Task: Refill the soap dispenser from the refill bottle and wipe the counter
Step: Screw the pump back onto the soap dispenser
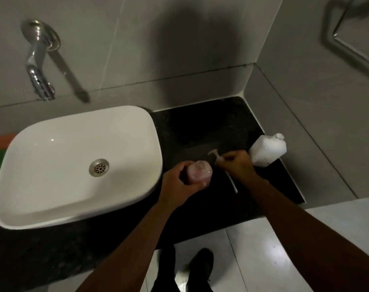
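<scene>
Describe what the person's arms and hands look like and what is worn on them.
Both forearms are bare, with no sleeves in view. The left hand and right hand wear no gloves. No rings, watch or bands can be made out in the dim light, and the fingers look bare.

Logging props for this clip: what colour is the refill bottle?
White, best seen in the head view: the refill bottle stands on the black counter.
</scene>
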